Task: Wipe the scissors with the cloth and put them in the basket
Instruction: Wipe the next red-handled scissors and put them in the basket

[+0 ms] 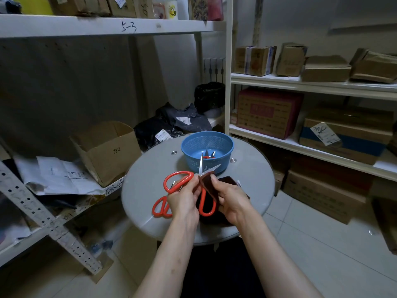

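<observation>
1. Red-handled steel scissors (179, 179) sit in the grip of the left hand (182, 200), over the round grey bench (141, 186).
2. Grip of the right hand (231, 198) pinches a maroon cloth (207, 182) against them.
3. Blue plastic basket (223, 137) stands just beyond.

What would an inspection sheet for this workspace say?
Surface: round grey table.
Job's things: held scissors open; dark cloth on their blades; blue basket containing other scissors; spare red pair lying on the table.
Clutter: open cardboard box and papers on the left shelf.
Grippers: left hand grips the held scissors; right hand pinches the dark cloth.
Cables: nothing seen.
Surroundings: shelves stacked with boxes, tiled floor.
</observation>
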